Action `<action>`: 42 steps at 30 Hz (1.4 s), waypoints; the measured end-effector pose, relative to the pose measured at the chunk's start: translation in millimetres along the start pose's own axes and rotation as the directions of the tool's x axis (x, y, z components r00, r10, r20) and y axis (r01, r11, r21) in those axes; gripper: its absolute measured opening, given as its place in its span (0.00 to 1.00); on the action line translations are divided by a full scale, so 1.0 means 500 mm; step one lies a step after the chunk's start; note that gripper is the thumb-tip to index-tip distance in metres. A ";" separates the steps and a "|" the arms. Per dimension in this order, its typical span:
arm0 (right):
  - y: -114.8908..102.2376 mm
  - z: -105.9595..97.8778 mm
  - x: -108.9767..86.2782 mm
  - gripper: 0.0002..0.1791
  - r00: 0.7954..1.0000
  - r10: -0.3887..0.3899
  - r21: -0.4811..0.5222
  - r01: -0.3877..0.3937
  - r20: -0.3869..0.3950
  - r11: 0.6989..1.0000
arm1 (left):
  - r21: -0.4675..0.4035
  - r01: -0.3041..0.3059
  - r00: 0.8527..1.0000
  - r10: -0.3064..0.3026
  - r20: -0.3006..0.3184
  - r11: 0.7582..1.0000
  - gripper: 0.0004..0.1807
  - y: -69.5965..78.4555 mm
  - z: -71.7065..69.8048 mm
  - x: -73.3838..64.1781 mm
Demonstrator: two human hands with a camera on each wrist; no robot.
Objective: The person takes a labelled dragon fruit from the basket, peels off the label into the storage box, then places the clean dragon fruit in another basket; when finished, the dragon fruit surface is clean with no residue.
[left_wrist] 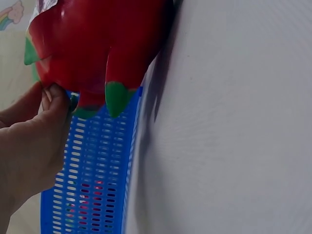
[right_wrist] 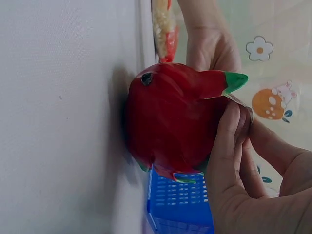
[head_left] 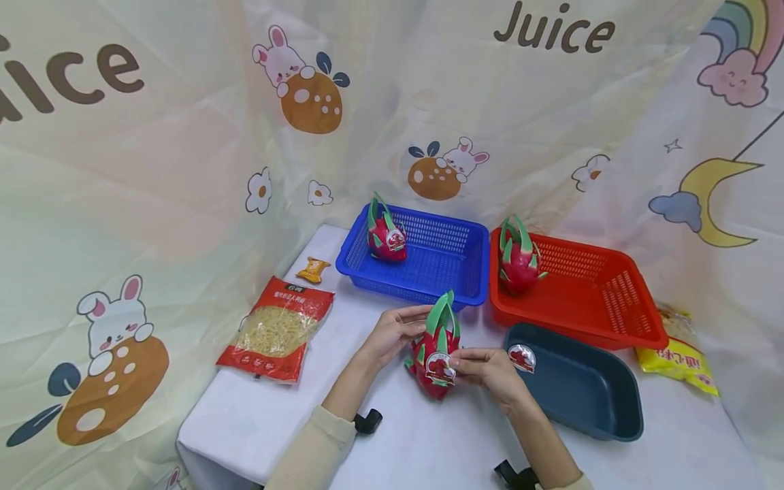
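Note:
A dragon fruit (head_left: pixel 432 354) with green leaf tips stands at the middle of the table's near side, a round sticker (head_left: pixel 439 368) on its front. My left hand (head_left: pixel 397 335) pinches a scale on the fruit's left side; the left wrist view shows thumb and finger together at its green tip. From the right, my right hand (head_left: pixel 486 373) pinches the sticker's edge between thumb and finger. In the right wrist view the fruit (right_wrist: pixel 170 119) hides part of my left hand (right_wrist: pixel 214 51).
A blue basket (head_left: pixel 471 255) and a red basket (head_left: pixel 603 292) each hold a dragon fruit. In front of the red one lies a dark tray (head_left: pixel 588 388) with a round sticker (head_left: pixel 521 358) on its rim. A pasta bag (head_left: pixel 275 331), an orange packet (head_left: pixel 314 270) and a yellow bag (head_left: pixel 680 357) lie around.

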State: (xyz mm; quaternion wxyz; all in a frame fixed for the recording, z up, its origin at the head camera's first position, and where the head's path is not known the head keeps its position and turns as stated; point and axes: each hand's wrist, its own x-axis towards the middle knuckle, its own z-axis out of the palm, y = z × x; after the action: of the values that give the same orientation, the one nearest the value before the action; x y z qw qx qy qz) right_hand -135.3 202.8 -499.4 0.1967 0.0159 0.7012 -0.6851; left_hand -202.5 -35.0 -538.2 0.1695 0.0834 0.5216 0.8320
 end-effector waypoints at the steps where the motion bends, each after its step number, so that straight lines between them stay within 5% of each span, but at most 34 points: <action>1: 0.000 -0.001 0.000 0.15 1.000 0.001 0.006 -0.001 0.004 1.000 | 0.005 -0.002 1.000 0.002 -0.003 1.000 0.24 0.001 0.001 0.000; 17: 0.016 -0.006 -0.001 0.11 0.999 0.031 0.094 -0.034 0.034 0.995 | 0.034 -0.021 0.999 0.022 -0.031 0.999 0.24 0.002 0.003 -0.003; 21: 0.016 -0.012 0.003 0.09 0.998 0.050 0.224 -0.057 0.036 0.973 | 0.055 -0.019 0.997 0.023 -0.071 0.998 0.23 0.003 0.000 -0.005; 25: -0.002 -0.024 0.007 0.13 0.999 0.017 0.353 -0.002 -0.041 0.936 | 0.077 -0.013 0.995 0.021 -0.098 0.997 0.22 0.004 -0.005 -0.006; 30: -0.030 -0.051 0.003 0.09 0.992 0.017 0.330 0.025 -0.124 0.944 | 0.113 -0.005 0.998 0.012 -0.059 0.994 0.22 0.008 -0.006 -0.007; 42: -0.057 -0.145 -0.029 0.09 0.982 0.028 0.206 0.012 -0.189 0.978 | 0.116 -0.025 0.997 0.033 -0.066 0.993 0.22 0.005 -0.001 -0.003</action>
State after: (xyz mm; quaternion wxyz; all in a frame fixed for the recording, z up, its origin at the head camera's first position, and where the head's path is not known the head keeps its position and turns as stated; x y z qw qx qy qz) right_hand -148.6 275.0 -469.2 0.1286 0.1048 0.6419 -0.7486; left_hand -201.7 -37.0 -536.1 0.1345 0.0724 0.5729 0.8052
